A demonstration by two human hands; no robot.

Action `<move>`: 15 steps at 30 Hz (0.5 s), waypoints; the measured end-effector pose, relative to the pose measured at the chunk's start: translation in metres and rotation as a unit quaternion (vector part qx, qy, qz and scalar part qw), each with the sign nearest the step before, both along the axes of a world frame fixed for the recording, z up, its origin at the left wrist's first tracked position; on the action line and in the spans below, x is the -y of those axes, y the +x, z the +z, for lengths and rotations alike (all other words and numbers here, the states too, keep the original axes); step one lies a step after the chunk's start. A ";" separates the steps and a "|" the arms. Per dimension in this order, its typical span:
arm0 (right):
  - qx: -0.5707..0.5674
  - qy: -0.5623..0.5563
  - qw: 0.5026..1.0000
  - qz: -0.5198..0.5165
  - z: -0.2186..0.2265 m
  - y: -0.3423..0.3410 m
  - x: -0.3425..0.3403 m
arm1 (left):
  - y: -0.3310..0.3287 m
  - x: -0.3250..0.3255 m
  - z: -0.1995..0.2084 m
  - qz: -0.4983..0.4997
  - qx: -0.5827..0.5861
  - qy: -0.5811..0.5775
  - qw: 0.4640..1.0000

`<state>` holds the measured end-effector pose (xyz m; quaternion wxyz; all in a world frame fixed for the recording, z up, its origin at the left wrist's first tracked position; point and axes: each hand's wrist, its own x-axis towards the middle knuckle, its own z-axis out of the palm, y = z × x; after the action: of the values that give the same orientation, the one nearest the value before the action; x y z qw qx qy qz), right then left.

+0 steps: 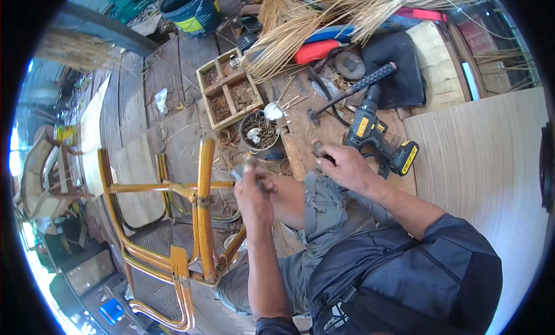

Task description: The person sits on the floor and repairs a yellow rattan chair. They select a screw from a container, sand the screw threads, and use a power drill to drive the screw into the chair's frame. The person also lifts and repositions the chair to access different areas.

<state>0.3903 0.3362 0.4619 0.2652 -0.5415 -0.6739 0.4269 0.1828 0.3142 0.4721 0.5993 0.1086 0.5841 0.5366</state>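
Observation:
My left hand [254, 196] is closed above my bare knee, beside a varnished rattan chair [205, 219] with a woven mesh panel. A greyish piece shows at its fingers, too small to name. My right hand [347, 167] is closed too, fingers curled, with a small dark brownish bit at the fingertips that I cannot make out. Near it lies a cordless drill [363, 127] with a yellow and black battery. A hammer [352, 93] with a dark patterned handle rests beyond the drill. A round tub of nails or screws [261, 131] stands between and beyond my hands.
A wooden compartment box [231, 91] sits on the plank floor ahead. Bundles of rattan strands [289, 40], a red-handled tool [315, 52] and a black cloth bag [399, 69] lie at the far right. A dark bucket [191, 14] stands far off; a wood-grain board [480, 161] is at right.

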 end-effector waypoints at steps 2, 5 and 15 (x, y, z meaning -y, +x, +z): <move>0.012 -0.028 0.999 -0.015 -0.001 0.024 0.008 | 0.027 -0.021 -0.016 -0.038 -0.025 -0.037 0.998; 0.002 -0.089 0.996 -0.027 -0.004 0.056 0.022 | 0.076 -0.053 -0.036 -0.055 0.013 -0.061 0.997; -0.068 -0.135 0.985 -0.084 -0.021 0.104 0.050 | 0.185 -0.149 -0.061 -0.151 -0.172 -0.003 0.973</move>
<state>0.4943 0.2860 0.4407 0.2699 -0.5971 -0.5424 0.5258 0.3675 0.4628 0.4112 0.5639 0.2840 0.6573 0.4115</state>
